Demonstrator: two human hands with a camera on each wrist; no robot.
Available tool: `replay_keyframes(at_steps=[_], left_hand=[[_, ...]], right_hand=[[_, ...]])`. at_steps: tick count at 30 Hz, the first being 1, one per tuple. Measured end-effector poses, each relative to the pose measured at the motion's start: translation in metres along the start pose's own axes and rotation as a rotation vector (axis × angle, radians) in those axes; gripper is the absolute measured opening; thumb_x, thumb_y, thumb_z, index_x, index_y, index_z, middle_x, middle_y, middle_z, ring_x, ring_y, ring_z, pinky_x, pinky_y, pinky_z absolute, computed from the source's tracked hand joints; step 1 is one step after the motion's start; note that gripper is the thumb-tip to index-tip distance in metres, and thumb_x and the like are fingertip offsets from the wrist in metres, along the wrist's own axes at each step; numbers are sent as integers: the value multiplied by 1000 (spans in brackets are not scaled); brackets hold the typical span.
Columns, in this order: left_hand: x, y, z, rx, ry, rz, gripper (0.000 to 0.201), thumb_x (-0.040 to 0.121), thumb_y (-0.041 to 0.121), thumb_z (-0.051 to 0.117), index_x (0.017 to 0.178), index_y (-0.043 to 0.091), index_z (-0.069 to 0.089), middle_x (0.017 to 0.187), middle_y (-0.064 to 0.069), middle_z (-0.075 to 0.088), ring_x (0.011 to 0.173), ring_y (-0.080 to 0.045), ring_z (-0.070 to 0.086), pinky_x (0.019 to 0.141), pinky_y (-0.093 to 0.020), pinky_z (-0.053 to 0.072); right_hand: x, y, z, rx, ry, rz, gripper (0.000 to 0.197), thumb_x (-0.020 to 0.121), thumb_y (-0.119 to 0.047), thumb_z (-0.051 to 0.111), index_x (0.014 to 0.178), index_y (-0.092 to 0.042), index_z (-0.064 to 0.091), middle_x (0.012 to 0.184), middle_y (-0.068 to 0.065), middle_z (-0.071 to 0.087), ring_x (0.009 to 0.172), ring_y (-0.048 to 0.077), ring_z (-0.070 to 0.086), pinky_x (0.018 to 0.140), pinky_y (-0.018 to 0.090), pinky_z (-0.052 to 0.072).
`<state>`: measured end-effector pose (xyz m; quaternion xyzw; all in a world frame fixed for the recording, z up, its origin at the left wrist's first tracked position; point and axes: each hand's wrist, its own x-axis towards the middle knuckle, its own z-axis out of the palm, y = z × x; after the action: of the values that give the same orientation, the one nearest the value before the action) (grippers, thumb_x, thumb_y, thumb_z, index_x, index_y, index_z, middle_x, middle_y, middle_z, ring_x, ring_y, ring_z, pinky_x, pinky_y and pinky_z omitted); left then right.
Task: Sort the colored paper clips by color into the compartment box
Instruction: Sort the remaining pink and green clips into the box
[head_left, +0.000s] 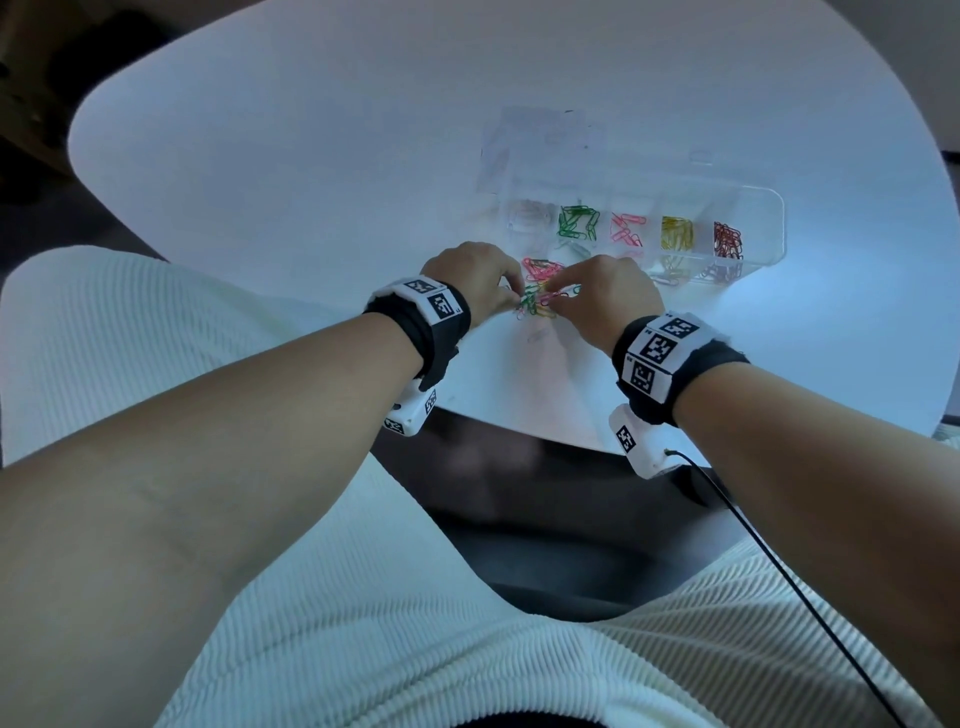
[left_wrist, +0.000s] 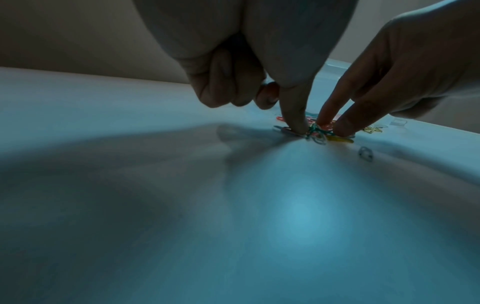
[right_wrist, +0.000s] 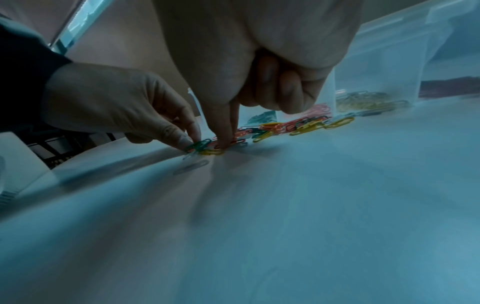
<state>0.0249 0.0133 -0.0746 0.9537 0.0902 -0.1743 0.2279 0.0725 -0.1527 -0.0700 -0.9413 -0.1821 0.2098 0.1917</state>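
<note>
On the tabletop (head_left: 260, 156), pile: we see loose paper clips (head_left: 540, 291) beside the compartment box (head_left: 758, 208).
Left hand (head_left: 470, 278): forefinger presses a clip, other fingers curled.
Right hand (head_left: 605, 296): two straight fingertips press the pile.

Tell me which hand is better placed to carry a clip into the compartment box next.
Probably the right hand: the compartment box lies on its side. Both hands touch the loose clips.

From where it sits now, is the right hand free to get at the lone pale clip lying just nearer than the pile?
Probably yes. The pale clip lies alone on the bare table, just nearer than the pile where the right hand presses; nothing covers it.
</note>
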Motion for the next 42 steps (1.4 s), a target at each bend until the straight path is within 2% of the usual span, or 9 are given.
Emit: replay_keyframes(at_steps=[7, 12, 16, 21, 23, 28, 33, 38, 42], left_hand=[[1, -2, -3, -20, 9, -42, 19, 91, 32, 56, 102, 36, 70, 90, 8, 57, 82, -16, 53, 69, -26, 40], [-2, 2, -5, -7, -12, -61, 26, 85, 27, 57, 105, 38, 70, 105, 6, 66, 92, -20, 60, 73, -25, 44], [-1, 3, -6, 27, -6, -72, 19, 86, 32, 59, 100, 36, 71, 102, 6, 67, 93, -21, 62, 75, -26, 46], [-1, 3, -5, 29, -1, -68, 17, 88, 36, 59, 99, 33, 71, 101, 4, 66, 93, -22, 61, 74, -27, 45], [0, 2, -6, 16, -8, -65, 16, 88, 35, 59, 98, 31, 72, 100, 5, 64, 92, -21, 59, 73, -27, 43], [0, 0, -5, -11, -17, -71, 10, 87, 35, 62, 91, 30, 69, 89, 8, 57, 84, -17, 54, 70, -26, 40], [-2, 1, -7, -55, -26, -52, 17, 79, 41, 72, 85, 27, 65, 76, 12, 54, 76, -15, 54, 66, -26, 41], [-4, 2, -6, -8, -26, -38, 21, 85, 39, 63, 105, 34, 68, 100, 7, 64, 90, -18, 59, 79, -28, 48], [-5, 6, -4, 53, -34, -45, 15, 85, 32, 59, 96, 34, 70, 97, 9, 63, 93, -20, 60, 75, -26, 44]], right_hand=[[-4, 4, 0, 13, 28, 20, 15, 88, -34, 67, 98, -25, 75, 100, 5, 72, 76, 19, 62, 66, 27, 50], [-11, 17, -4, 75, 42, 56, 17, 89, -27, 62, 97, -21, 76, 98, 5, 71, 86, 21, 62, 70, 26, 46], [-16, 26, -8, 174, 70, 94, 13, 89, -27, 63, 90, -22, 75, 89, -4, 66, 81, 12, 54, 71, 22, 37], [-19, 27, -12, 381, 80, 178, 11, 88, -25, 64, 89, -18, 72, 97, -3, 68, 89, 15, 59, 82, 29, 47], [-20, 25, -12, 511, 78, 240, 10, 89, -25, 62, 85, -18, 67, 87, -3, 66, 77, 15, 58, 74, 32, 48], [-24, 19, -19, 664, 38, 337, 10, 91, -21, 58, 85, -13, 61, 60, -3, 48, 49, 14, 41, 46, 23, 36], [-30, 20, -17, 681, -2, 357, 11, 91, -17, 57, 81, -13, 58, 56, -1, 42, 46, 15, 36, 45, 22, 33], [-29, 20, -17, 669, -19, 356, 13, 90, -17, 56, 77, -15, 57, 58, 0, 43, 47, 16, 37, 45, 22, 33], [-30, 19, -17, 799, -60, 390, 23, 85, -11, 45, 64, -18, 43, 51, -4, 32, 41, 14, 25, 45, 23, 24]])
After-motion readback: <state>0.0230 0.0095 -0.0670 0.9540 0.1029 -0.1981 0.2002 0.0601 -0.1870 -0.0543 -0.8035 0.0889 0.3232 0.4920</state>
